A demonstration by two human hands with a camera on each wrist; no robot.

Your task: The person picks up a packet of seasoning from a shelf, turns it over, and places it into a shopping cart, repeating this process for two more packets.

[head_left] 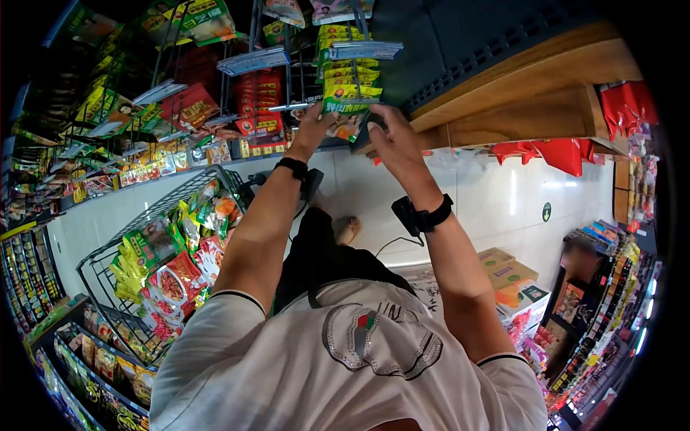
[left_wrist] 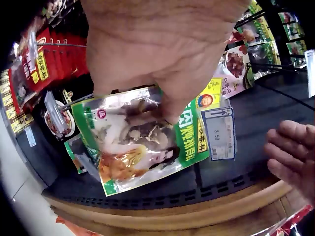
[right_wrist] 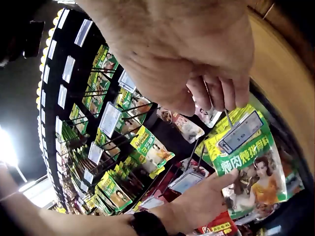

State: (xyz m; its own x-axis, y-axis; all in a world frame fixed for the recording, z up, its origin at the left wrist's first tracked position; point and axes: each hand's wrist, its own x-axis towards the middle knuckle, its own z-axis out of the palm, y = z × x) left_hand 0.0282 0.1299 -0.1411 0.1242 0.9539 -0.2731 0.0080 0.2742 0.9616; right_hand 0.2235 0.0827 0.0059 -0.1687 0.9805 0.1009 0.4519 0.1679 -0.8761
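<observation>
A green and yellow seasoning packet (right_wrist: 251, 174) with a printed portrait hangs at the front of a row of similar packets on a shelf hook. My left hand (head_left: 313, 133) pinches it at its side, the thumb lying on the printed front in the right wrist view; the other fingers are largely hidden there. A price tag (left_wrist: 218, 133) sits at the hook's end, in front of the packet's upper edge. My right hand (head_left: 397, 140) is on the other side of the packet, holding nothing, with its fingers loosely bent and apart from the packet in the left wrist view.
Red packets (head_left: 259, 100) hang left of the row. A wooden shelf edge (head_left: 503, 118) runs along the right. Behind my left arm stands a wire cart (head_left: 108, 262) holding several packets. Cardboard boxes (head_left: 507, 267) are on the floor at right, near another person (head_left: 575, 280).
</observation>
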